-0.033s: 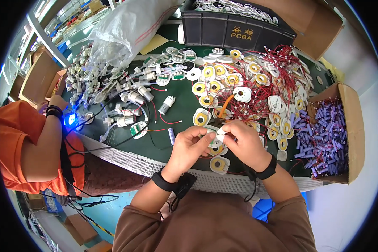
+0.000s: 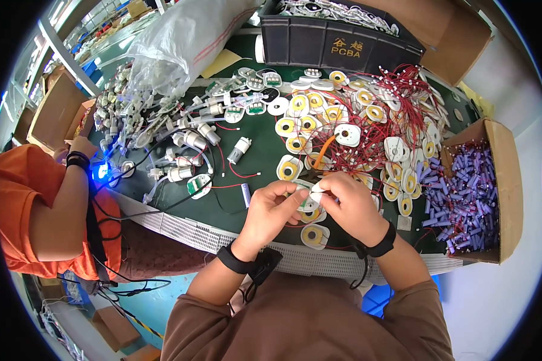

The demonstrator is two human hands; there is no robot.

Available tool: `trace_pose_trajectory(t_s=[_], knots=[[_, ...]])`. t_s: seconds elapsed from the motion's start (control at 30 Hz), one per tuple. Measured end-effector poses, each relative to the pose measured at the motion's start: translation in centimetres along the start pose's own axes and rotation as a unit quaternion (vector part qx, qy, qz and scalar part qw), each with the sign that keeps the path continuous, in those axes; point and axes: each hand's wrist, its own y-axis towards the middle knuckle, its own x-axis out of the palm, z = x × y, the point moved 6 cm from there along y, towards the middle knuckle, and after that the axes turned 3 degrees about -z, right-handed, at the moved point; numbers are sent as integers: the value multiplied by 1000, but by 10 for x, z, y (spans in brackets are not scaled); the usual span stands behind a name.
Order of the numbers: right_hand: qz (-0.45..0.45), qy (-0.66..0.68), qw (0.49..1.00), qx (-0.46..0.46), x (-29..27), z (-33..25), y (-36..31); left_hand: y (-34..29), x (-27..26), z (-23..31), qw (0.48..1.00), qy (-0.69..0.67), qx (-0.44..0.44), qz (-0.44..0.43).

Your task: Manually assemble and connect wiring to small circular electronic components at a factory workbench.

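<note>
Close together near the table's front edge, my left hand (image 2: 273,212) and my right hand (image 2: 350,203) meet over one small piece. It is a white plastic part with a green circuit board (image 2: 303,188), pinched between the left thumb and fingers. My right thumb and forefinger press on its white right side; the fingers partly hide it, so any finer detail there is lost. Just beyond my fingertips lies an orange-handled hand tool (image 2: 325,150) with dark jaws. A white disc with a yellow ring (image 2: 313,236) lies below my hands, and a purple cylindrical cell (image 2: 246,195) rests left of them.
White ringed discs with red wires (image 2: 367,114) are heaped ahead and right. A cardboard box of purple cells (image 2: 509,198) stands right, a black bin (image 2: 337,51) behind. Small motors (image 2: 193,139) with tubing lie left, near a co-worker's arm (image 2: 60,204) and a blue light (image 2: 102,171).
</note>
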Motion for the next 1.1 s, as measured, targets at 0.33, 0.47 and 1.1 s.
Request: trace_pose_trajectory(t_s=[0.33,0.47,1.1], knots=[[-13,-104,993,-53,3,-18,-6,-6,-2,-4,987,-151,-18,-45],[-25,-120,991,-49,7,-19,-6,-10,-4,-2,990,-134,-22,-35],[-2,-162,987,2,10,-18,-12,-15,6,-7,996,-47,52,52]])
